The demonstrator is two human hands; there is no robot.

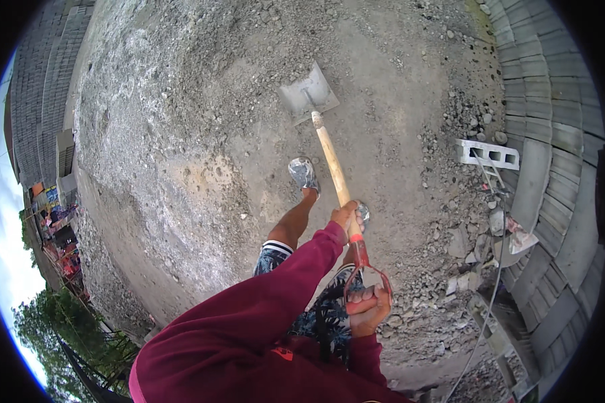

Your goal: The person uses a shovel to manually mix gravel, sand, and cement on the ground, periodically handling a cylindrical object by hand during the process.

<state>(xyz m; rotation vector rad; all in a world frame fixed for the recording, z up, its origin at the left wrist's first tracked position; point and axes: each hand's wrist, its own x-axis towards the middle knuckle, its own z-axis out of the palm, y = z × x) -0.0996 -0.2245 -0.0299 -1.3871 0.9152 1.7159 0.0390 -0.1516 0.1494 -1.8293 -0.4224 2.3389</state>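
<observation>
Bare ground (202,134), grey with grit and small stones, is spreading all around my feet, and a wall of grey blocks (551,134) is curving along my right side. At its foot a heap of rubble (464,242) is lying with one hollow block (489,154) resting on top; its holes look empty from where I am standing, and nothing else here is holding anything.

I am standing over a shovel (329,154), its grey blade (308,93) resting flat on the ground ahead of my front shoe (304,172). My left hand (346,215), in a dark red sleeve, is wrapping the wooden shaft just above the red collar. My right hand (368,305) is closing round the red handle (366,272) at the top end. Both grips are tight on the shovel.

For a clean scoop, I judge that the blade should be staying low and flat, my left hand sliding nearer the blade for leverage, and my front foot keeping clear of the edge.
</observation>
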